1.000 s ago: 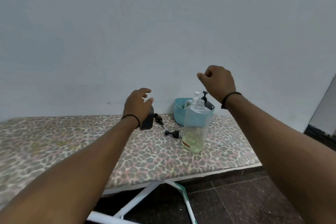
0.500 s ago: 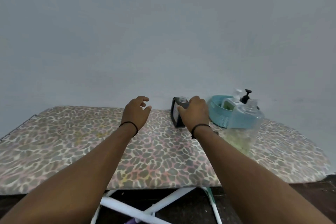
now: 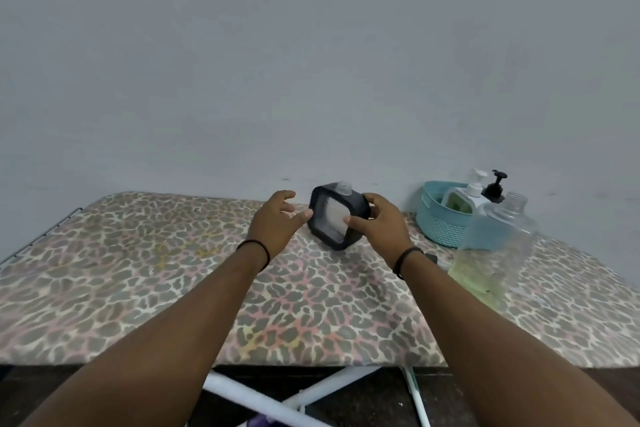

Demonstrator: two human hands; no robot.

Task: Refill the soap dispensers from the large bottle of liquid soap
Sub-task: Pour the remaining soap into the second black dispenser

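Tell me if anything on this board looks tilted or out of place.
The dark dispenser is tipped onto a corner, gripped by the right hand; its pump is off. The large bottle stands uncapped. No spill is visible.

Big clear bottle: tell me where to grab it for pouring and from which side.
Grip the big bottle round its broad clear body above the yellow-green soap, coming from its left, probably with the right hand. The neck is narrow and uncapped, and the teal basket crowds its far side.
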